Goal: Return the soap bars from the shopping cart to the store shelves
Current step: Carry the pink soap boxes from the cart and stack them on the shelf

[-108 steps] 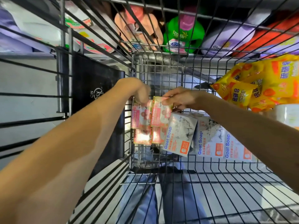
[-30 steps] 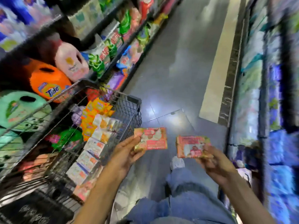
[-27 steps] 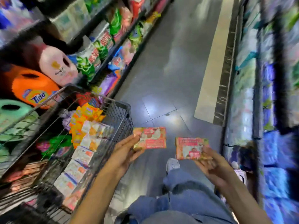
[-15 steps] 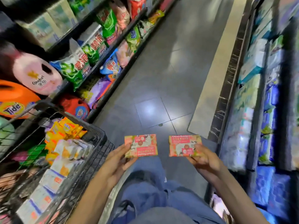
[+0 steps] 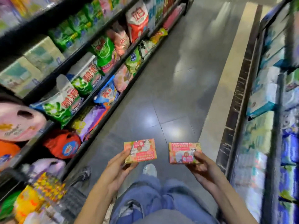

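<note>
pink-orange soap bars [image 5: 140,150] — blue jeans [image 5: 155,196]

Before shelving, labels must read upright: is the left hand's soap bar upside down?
Upside down: the soap bar in the left hand shows inverted lettering.

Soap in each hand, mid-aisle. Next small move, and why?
Probably turn toward the right shelves and bring the right soap bar, held by the right hand, up to them: they look nearest. The left hand holds the left soap bar, both over floor.

The left bar [image 5: 140,150], a pink-orange box with its label upside down, is pinched by the left hand [image 5: 119,172]; the right bar [image 5: 182,152], alike but label upright, is held by the right hand [image 5: 203,170]; near, not touching.
</note>
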`<action>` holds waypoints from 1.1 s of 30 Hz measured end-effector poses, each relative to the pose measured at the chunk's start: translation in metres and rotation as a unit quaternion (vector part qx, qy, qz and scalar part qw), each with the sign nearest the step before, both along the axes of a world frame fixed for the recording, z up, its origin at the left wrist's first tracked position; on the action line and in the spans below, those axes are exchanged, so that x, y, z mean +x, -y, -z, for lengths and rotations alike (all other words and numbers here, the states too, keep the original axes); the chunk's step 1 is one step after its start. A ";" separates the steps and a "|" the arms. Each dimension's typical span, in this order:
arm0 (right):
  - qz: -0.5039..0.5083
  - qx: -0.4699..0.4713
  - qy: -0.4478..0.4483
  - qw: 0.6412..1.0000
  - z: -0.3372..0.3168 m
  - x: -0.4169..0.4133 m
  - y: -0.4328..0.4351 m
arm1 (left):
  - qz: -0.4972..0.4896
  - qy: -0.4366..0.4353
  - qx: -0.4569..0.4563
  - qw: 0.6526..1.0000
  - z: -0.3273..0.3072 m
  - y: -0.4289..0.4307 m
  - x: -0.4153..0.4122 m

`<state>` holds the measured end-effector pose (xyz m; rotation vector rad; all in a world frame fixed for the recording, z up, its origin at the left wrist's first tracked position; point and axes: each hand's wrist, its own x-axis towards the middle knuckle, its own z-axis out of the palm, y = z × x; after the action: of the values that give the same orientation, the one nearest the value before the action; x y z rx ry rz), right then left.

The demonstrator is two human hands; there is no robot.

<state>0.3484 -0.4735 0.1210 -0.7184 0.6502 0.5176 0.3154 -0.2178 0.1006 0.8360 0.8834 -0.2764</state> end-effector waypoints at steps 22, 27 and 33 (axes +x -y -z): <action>-0.160 -0.047 -0.016 0.986 -0.009 0.459 0.017 | -0.179 0.009 -0.001 0.984 -0.018 0.024 0.375; -0.253 -0.045 -0.025 0.966 -0.013 0.546 -0.029 | -0.280 0.000 -0.012 0.960 -0.028 0.014 0.410; -0.359 -0.046 0.014 0.932 -0.022 0.633 -0.122 | -0.372 0.023 -0.024 0.928 -0.038 -0.037 0.467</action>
<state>0.9816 -0.3511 0.1432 -1.0527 0.3673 1.1530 0.7829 -0.1806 0.1388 0.4105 1.0799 0.3858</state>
